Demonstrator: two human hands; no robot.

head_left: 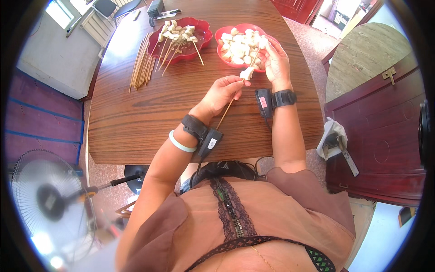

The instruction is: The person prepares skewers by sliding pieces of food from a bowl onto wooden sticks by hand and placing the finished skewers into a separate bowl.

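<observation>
My left hand (221,95) pinches a thin wooden skewer (225,113), which slants up and away to the right. A white chunk of food (246,74) is threaded on it just beyond my fingers. By the skewer's far end, my right hand (277,67) has its thumb and fingers closed on another white chunk (263,43); whether the tip is through it I cannot tell. Beneath and behind that hand stands a red bowl (219,34) full of similar white chunks (239,47). The exact food is too small to name.
Left of it, a scalloped red tray (207,35) holds several loaded skewers (176,34), their sticks poking over the rim. A bundle of bare skewers (143,63) lies beside it on the wooden table (181,122). A dark box (156,8) sits at the far edge; a fan (47,199) stands lower left.
</observation>
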